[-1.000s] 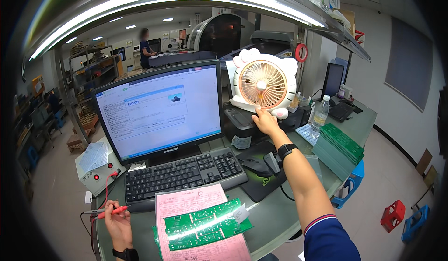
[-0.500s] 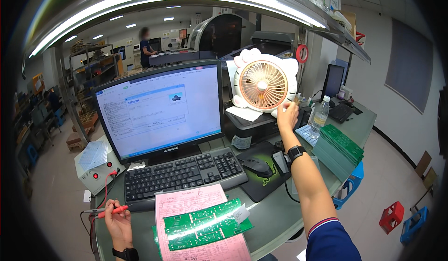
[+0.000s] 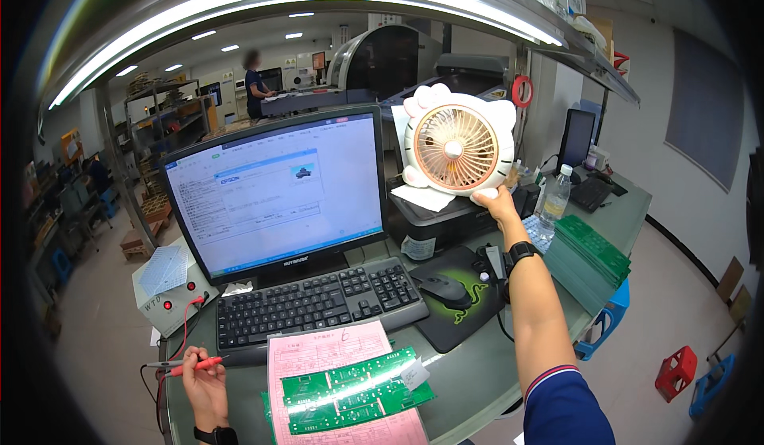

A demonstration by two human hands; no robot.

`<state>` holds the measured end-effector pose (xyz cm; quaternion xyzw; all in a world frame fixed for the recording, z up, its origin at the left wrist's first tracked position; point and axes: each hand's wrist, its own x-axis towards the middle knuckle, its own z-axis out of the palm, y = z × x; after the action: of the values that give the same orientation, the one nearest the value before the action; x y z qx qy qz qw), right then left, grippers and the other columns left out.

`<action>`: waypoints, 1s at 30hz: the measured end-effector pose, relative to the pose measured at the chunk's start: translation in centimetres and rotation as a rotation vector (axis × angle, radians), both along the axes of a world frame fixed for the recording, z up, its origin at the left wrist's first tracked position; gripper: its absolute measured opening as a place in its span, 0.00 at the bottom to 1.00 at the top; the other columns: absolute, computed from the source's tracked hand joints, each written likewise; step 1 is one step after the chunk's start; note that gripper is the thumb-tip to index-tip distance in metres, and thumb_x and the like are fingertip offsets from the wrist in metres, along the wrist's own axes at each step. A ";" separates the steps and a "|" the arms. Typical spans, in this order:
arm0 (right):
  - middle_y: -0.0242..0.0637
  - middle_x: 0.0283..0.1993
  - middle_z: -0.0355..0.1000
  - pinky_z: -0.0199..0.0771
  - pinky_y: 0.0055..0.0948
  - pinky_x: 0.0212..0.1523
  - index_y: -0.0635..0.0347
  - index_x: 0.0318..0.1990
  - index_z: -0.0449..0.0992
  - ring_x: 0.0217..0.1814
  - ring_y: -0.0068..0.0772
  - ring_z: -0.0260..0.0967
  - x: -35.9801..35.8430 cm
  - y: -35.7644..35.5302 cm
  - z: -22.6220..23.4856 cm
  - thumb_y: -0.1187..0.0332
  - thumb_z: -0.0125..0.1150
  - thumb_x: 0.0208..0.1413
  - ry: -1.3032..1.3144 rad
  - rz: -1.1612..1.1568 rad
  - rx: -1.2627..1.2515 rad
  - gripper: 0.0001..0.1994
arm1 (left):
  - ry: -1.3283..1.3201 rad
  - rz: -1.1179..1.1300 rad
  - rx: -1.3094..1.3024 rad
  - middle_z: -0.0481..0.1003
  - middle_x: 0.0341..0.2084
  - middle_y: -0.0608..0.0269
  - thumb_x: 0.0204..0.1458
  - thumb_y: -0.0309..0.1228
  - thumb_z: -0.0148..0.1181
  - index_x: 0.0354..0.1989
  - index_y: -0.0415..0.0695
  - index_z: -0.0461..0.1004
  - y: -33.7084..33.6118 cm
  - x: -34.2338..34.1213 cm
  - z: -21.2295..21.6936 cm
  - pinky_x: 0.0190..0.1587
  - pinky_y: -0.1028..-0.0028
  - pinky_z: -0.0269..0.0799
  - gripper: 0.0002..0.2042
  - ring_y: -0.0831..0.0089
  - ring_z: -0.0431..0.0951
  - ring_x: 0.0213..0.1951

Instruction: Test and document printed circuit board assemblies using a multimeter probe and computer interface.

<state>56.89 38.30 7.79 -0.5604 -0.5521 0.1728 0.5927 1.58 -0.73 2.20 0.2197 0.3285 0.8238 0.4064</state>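
Note:
My left hand (image 3: 205,389), at the lower left, is closed around a red test probe (image 3: 208,363). A slim grey probe (image 3: 165,363) lies beside it; whether the fingers hold that too, I cannot tell. My right arm reaches forward, and my right hand (image 3: 500,206) grips the lower right edge of a white cat-shaped desk fan (image 3: 415,158). Its thumb lies at the fan's bottom rim, the other fingers partly hidden. The fan stands on a black printer (image 3: 430,226). Green circuit boards (image 3: 358,389) rest on a pink printed sheet (image 3: 326,345) in front of me.
A monitor (image 3: 274,206), keyboard (image 3: 318,306) and mouse (image 3: 446,290) occupy the desk's middle. To the right stand a water bottle (image 3: 555,198) and stacked green boards (image 3: 585,258). A white box (image 3: 171,290) with red leads sits at left. Another person (image 3: 255,87) stands far back.
My right hand has slid down from the fan's right side to its lower edge. The view has shifted slightly; my left hand still holds the probe.

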 end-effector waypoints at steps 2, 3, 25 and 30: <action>0.44 0.48 0.73 0.71 0.29 0.50 0.70 0.51 0.67 0.48 0.35 0.72 0.3 -0.4 0.7 0.67 0.75 0.41 0.050 0.171 -0.027 0.30 | 0.014 0.006 -0.013 0.67 0.30 0.71 0.58 0.33 0.50 0.40 0.49 0.66 0.0 -0.1 -0.1 0.32 0.79 0.65 0.05 0.84 0.64 0.24; 0.43 0.47 0.73 0.70 0.28 0.50 0.70 0.51 0.67 0.48 0.33 0.72 0.4 -0.6 0.9 0.68 0.75 0.42 0.061 0.191 -0.049 0.30 | 0.016 0.007 -0.014 0.67 0.30 0.71 0.58 0.33 0.50 0.40 0.49 0.66 0.0 -0.1 -0.2 0.32 0.79 0.65 0.05 0.84 0.64 0.24; 0.49 0.53 0.69 0.68 0.34 0.54 0.67 0.56 0.65 0.53 0.38 0.68 2.3 -1.4 -3.4 0.63 0.73 0.42 0.224 -0.390 0.104 0.34 | -0.021 -0.043 -0.113 0.58 0.12 0.74 0.59 0.36 0.52 0.37 0.47 0.69 0.9 -0.6 -1.1 0.21 0.78 0.55 0.07 0.83 0.57 0.16; 0.34 0.33 0.77 0.72 0.34 0.41 0.50 0.34 0.81 0.39 0.30 0.74 0.5 -5.5 -3.7 0.68 0.61 0.48 -0.113 -0.229 0.008 0.06 | 0.095 -0.046 -0.146 0.57 0.11 0.74 0.59 0.36 0.51 0.36 0.47 0.68 0.4 -0.4 -0.2 0.20 0.79 0.55 0.07 0.83 0.56 0.15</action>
<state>57.37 32.83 4.08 -0.6263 -0.5175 0.0698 0.5788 1.22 -0.30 1.99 0.2361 0.4013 0.7767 0.4242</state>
